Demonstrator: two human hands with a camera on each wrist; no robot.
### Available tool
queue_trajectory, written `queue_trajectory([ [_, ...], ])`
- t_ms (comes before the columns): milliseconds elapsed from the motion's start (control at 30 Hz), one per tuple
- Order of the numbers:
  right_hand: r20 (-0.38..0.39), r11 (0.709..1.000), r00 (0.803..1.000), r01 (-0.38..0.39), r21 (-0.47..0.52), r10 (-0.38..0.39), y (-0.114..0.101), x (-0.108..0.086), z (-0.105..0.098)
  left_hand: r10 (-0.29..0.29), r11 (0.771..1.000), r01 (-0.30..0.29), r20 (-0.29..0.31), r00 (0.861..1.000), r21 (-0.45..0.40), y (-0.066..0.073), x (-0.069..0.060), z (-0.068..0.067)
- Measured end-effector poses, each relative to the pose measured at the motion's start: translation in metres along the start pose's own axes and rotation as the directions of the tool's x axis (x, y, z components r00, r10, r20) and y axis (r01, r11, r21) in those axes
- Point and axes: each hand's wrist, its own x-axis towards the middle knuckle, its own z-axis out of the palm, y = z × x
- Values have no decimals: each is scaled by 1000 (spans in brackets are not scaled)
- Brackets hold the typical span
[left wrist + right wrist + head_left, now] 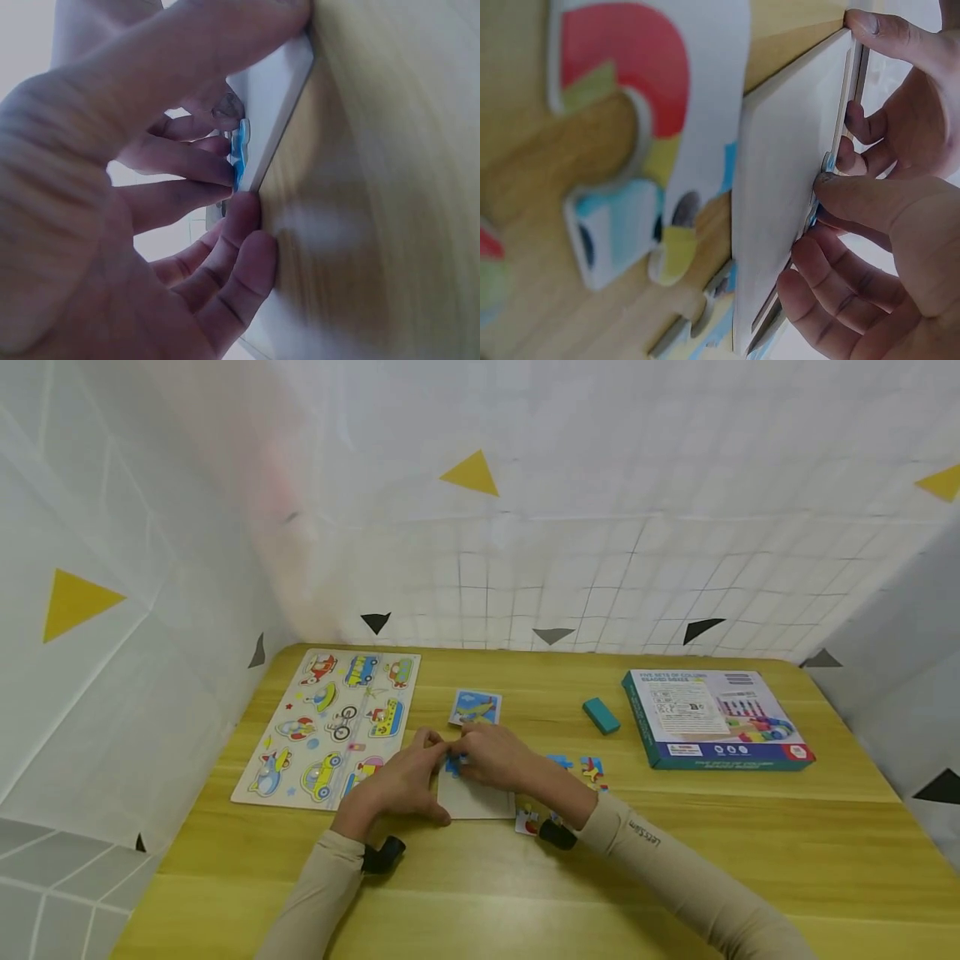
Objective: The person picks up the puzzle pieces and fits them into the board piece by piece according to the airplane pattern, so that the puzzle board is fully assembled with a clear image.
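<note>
white fabric walls (570, 552) | yellow, black triangles (474, 474) | yellowish wood-grain table (480, 897)

I have a table (465, 893) with a yellowish, streaky wood-grain top. On my left lies a vehicle puzzle board (295, 765); near the middle, in front of me, sits a pale jigsaw tray (476, 803). Just beyond the tray is an airplane picture card (476, 703), and right of the tray lie loose jigsaw pieces (527, 821). Farther right I see a teal block (601, 716) (plain and oblong), then a flat printed box (690, 749), marked "FIVE SETS".
</note>
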Motion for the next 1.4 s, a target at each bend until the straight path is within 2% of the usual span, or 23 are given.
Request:
queue_trajectory([
  [167,-10,1000,1000,-4,20,5,-3,-7,-6,-1,1000,1,3,1000,-19,-1,0,1],
  [400,-50,997,997,-50,63,53,0,-30,-21,-36,999,36,12,999,-36,-4,2,1],
  [667,-120,996,991,-54,75,62,6,-59,-27,-36,998,37,17,999,-46,-6,2,1],
  [1000,-152,992,983,-92,86,105,16,-92,-40,-21,998,22,6,1000,-58,-4,1,0],
  [1400,-147,982,972,-172,83,183,28,-110,-45,-18,998,18,7,1000,-66,-4,1,0],
])
